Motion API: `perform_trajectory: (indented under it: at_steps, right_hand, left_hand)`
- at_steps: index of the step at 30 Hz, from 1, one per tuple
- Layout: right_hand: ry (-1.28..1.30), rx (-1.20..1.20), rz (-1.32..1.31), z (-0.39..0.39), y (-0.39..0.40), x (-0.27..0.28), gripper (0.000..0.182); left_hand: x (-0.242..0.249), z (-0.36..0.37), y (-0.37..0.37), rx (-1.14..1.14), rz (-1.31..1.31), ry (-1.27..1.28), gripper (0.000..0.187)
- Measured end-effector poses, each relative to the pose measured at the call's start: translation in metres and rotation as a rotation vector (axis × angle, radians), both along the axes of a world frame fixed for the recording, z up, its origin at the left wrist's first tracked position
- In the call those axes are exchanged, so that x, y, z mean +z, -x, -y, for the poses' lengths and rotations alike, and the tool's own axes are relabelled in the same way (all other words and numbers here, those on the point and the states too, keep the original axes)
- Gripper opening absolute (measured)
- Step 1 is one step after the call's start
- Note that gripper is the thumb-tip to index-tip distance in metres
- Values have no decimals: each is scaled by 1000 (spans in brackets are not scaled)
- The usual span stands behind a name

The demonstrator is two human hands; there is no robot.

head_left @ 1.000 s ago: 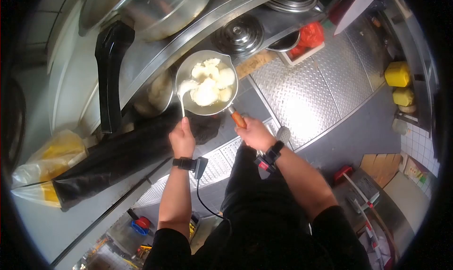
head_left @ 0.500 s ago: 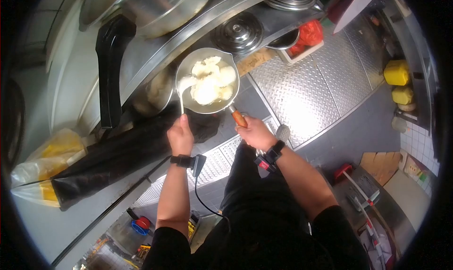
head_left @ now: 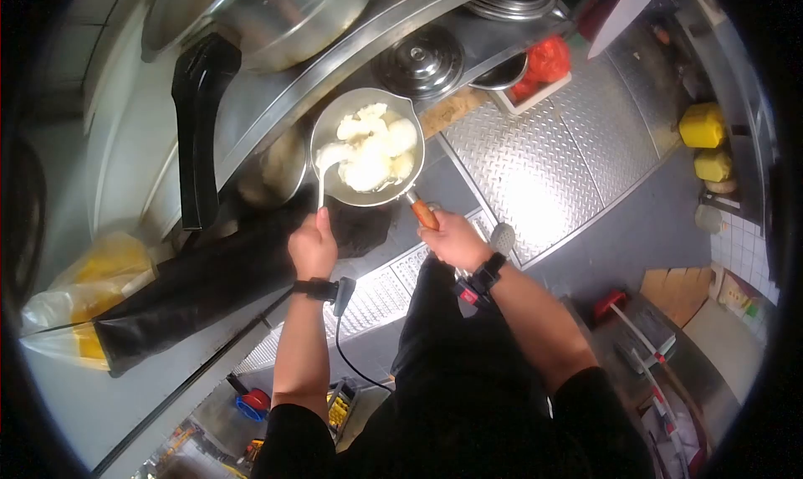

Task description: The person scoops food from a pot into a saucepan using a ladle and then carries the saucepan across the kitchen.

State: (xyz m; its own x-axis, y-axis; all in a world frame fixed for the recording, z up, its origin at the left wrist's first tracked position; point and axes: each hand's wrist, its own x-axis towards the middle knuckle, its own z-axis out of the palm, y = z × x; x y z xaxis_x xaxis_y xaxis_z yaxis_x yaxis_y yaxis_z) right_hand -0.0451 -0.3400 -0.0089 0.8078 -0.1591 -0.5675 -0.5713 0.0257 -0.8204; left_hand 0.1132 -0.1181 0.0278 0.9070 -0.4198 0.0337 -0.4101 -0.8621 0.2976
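Observation:
My right hand (head_left: 454, 236) is closed around the wooden handle (head_left: 425, 214) of a saucepan (head_left: 331, 119) held out in front of me. In the pan lie pale, whitish lumps (head_left: 368, 161) in some liquid; glare hides what they are. My left hand (head_left: 313, 243) grips the handle of a white spoon (head_left: 321, 186), thumb along it. The spoon's bowl rests among the lumps at the pan's left side. A black strap sits on each of my wrists.
A large metal pot (head_left: 293, 27) with a black handle (head_left: 196, 136) stands upper left. Stacked metal lids (head_left: 422, 61) lie beyond the pan. A white tray (head_left: 535, 98) holds a red bag (head_left: 549, 59). At left is a plastic bag (head_left: 92, 291); at right, yellow containers (head_left: 701, 128).
My left hand and the spoon have shifted slightly left and down, with the spoon's bowl still in the pan. My right hand keeps its hold on the saucepan, nearly unmoved.

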Motion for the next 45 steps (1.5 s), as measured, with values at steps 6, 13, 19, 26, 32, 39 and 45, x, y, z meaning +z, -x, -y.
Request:
perform_trajectory:
  at_steps: [6,13,19,26,32,39,45]
  right_hand:
    - [-161,-29,-110,1,-2,9,34]
    - [-44,-3,-16,2,1,10,33]
    - [-48,2,-18,5,2,4,33]
    - [-32,7,-23,9,0,7,32]
    - [-66,-5,-21,9,-1,7,28]
    - [-48,6,-23,8,-1,9,31]
    - [-90,-2,-45,10,-1,10,31]
  left_hand:
    - [11,-5,-14,-147,181,-180,41]
    - [22,-1,-17,-224,163,-193,42]
    - [21,5,-17,-196,169,-261,43]
    - [11,7,-20,-120,168,-262,44]
    - [7,8,-24,-31,178,-282,45]
    - [7,5,-22,-29,161,-273,44]
    - [6,9,-21,-24,183,-261,45]
